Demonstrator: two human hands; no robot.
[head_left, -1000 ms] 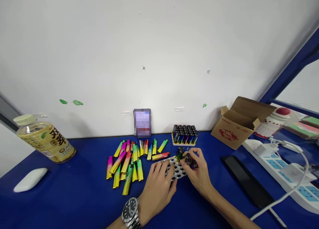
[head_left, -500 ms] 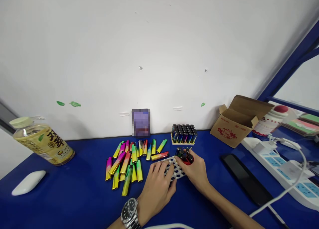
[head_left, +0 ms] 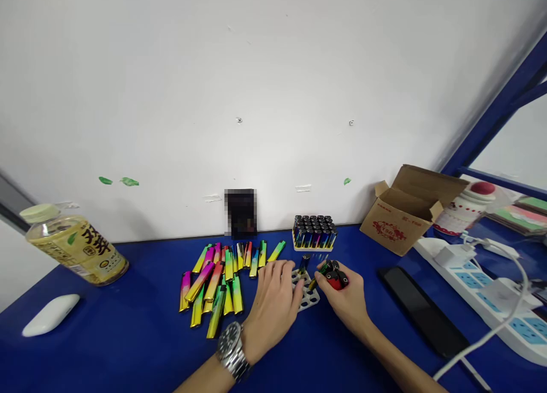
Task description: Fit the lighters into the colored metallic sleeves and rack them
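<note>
My left hand (head_left: 273, 299), with a watch on its wrist, grips the left part of a white tray with holes (head_left: 308, 299). Its fingers reach over the far left side, with the thumb nearer the middle. One dark-topped lighter (head_left: 303, 264) stands upright in the tray. My right hand (head_left: 347, 297) is closed around several lighters (head_left: 335, 277), their black tops showing. Between its thumb and fingertips a green-gold lighter (head_left: 314, 281) slants down to the tray's holes. Left of my left hand, shiny multicoloured lighters (head_left: 213, 287) lie in a loose heap.
Behind the tray stands a filled rack of lighters (head_left: 314, 232). An open cardboard box (head_left: 391, 228), a phone (head_left: 423, 307) and a power strip (head_left: 482, 296) occupy the right. A drink bottle (head_left: 79, 245) and a white case (head_left: 50, 315) sit left. A blurred dark picture (head_left: 241, 213) leans on the wall.
My right hand has shifted right, with one lighter now angled at the tray. A lighter stands upright in the tray. My left hand moved up, covering the red lighter beside it.
</note>
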